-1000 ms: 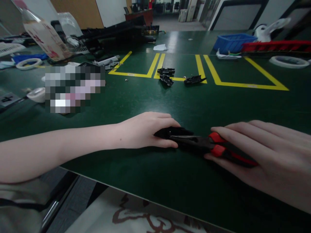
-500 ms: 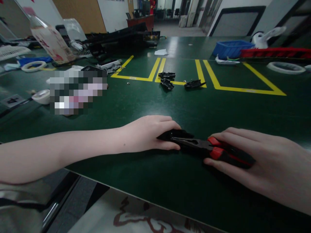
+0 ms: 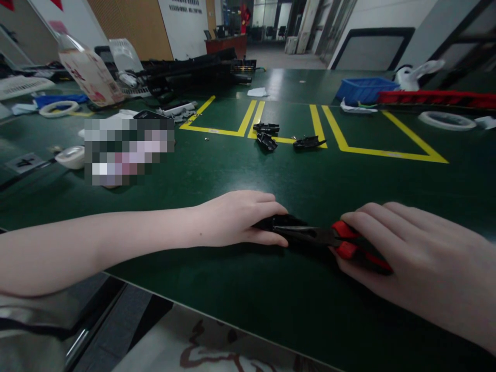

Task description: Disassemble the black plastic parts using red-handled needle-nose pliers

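My left hand (image 3: 244,219) is closed on a black part (image 3: 267,223), thumb below and fingers above, low over the green table (image 3: 186,175). From the right, my right hand (image 3: 411,248) grips red-and-black long-nose pliers (image 3: 321,236) by the handles. The pliers' tips point left and lie at the black part, close to my left fingertips; whether they pinch it is hard to tell. Farther back, several similar black pieces (image 3: 308,142) lie around the yellow tape marks (image 3: 395,154).
At the left are a bottle (image 3: 91,72), a tape roll (image 3: 59,108) and a blurred-out object (image 3: 129,155). Dark long parts (image 3: 194,72) lie at the back left. A blue basket (image 3: 366,91), a red strip (image 3: 434,98) and a white ring (image 3: 447,121) are at the back right.
The camera view has tilted up slightly, so the table items appear lower. My right hand has closed more tightly around the pliers' handles. My left hand keeps its hold on the black part.
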Available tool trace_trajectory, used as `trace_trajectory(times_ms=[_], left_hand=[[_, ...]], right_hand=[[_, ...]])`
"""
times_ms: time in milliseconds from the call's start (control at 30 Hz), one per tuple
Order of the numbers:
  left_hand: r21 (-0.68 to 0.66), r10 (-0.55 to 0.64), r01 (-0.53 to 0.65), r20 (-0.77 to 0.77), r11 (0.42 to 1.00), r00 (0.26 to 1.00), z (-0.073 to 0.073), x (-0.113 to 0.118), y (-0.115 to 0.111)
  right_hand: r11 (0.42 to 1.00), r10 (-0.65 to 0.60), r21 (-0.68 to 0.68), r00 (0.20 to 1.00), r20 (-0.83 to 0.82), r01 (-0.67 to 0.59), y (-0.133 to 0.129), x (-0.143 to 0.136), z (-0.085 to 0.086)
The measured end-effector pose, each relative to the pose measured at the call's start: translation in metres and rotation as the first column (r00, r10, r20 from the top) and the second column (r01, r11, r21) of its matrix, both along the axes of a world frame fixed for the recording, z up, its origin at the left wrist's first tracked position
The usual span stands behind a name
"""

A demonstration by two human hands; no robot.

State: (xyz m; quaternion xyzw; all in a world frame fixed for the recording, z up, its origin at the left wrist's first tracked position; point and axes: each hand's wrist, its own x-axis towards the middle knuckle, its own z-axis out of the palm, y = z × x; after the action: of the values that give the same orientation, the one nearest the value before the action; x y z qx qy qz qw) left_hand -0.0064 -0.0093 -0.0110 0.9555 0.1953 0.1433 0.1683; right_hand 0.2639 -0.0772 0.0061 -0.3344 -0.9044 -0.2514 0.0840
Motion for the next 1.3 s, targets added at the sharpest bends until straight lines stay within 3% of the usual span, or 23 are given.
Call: trace_trajectory(times_ms=[133, 333, 433, 700, 1300], left_hand=[[-0.023, 0.005, -0.005, 0.015, 1.000, 1.000, 0.000, 0.001, 0.000], [-0.042, 0.017, -0.014, 0.065, 0.999, 0.998, -0.001, 0.001, -0.001], [-0.015, 0.013, -0.012, 0.068, 1.000, 0.998, -0.002, 0.002, -0.002], [0.131, 0.024, -0.023, -0.006, 0.991, 1.000, -0.001, 0.000, -0.002], [0.129, 0.010, 0.002, -0.088, 0.992, 0.996, 0.008, -0.009, 0.000]], right_hand=[[1.000, 0.003, -0.008, 1.000, 0.007, -0.003, 0.004, 0.000, 0.001], [0.960, -0.109, -0.272, 0.982, -0.155, 0.064, 0.005, 0.003, -0.002], [0.937, -0.141, -0.341, 0.971, -0.194, 0.068, 0.004, 0.004, -0.002], [0.927, -0.126, -0.374, 0.966, -0.224, 0.034, 0.004, 0.005, 0.001], [0.935, -0.133, -0.351, 0.965, -0.226, 0.047, 0.002, 0.013, 0.004]])
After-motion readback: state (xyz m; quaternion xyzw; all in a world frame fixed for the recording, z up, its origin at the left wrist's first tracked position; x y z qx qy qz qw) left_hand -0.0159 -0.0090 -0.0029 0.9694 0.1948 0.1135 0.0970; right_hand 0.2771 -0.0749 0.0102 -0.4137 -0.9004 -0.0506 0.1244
